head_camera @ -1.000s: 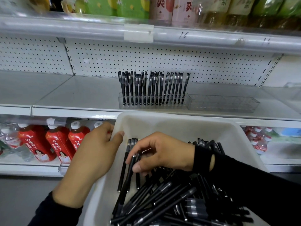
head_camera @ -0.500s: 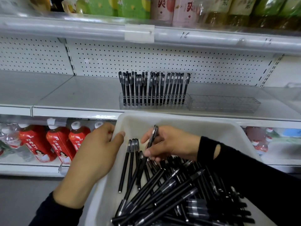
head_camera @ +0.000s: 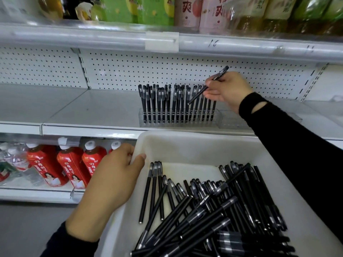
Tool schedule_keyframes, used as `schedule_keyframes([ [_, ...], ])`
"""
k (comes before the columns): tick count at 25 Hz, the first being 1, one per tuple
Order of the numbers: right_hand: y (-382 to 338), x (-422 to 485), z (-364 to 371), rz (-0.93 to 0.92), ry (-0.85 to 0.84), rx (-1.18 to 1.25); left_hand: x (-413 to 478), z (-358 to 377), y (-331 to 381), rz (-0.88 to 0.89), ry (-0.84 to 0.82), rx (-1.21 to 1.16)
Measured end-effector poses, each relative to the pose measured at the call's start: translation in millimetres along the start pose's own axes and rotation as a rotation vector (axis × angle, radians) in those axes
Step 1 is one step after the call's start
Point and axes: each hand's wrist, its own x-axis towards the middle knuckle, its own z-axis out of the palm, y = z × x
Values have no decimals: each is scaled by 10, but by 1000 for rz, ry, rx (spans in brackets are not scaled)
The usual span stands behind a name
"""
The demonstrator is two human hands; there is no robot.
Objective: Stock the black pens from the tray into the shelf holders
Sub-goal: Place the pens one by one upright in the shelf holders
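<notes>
Several red bottles (head_camera: 48,164) stand on the lower shelf at far left. Just right of them, the left hand (head_camera: 113,177) grips the left rim of the white tray (head_camera: 185,145), thumb curled inside the wall and fingers wrapped over the outside. A loose heap of black pens (head_camera: 213,210) lies in the tray, spreading toward its right side. Above, on the middle shelf, a row of upright pens (head_camera: 163,102) fills a clear holder (head_camera: 178,123). Over the right end of that row, the right hand (head_camera: 226,89) pinches one pen (head_camera: 221,72) between thumb and fingertips; it is tilted, lower tip down-left among the standing caps. A second clear holder (head_camera: 232,120) sits just beside the first, partly behind the black sleeve (head_camera: 297,145).
</notes>
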Motion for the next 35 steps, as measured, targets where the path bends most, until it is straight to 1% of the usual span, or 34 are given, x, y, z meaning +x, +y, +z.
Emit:
schedule_keyframes([
  [2,74,183,77,-19,56,-99,1,6,-7,-7,0,2],
  [7,369,515,276,4,83,-366,14,11,-23,-6,3,-11],
  [10,470,614,336,-13,93,-452,21,10,-24,-1,7,-5],
  [14,458,691,396,-95,49,-636,24,12,-18,-4,6,-13],
  [18,529,746,461,-55,7,-845,21,14,-19,-10,2,-14],
  [23,651,783,484,-27,18,-981,35,18,-18,-5,-4,-24],
  [35,617,752,474,56,-33,-1072,20,31,-12,3,6,-18],
])
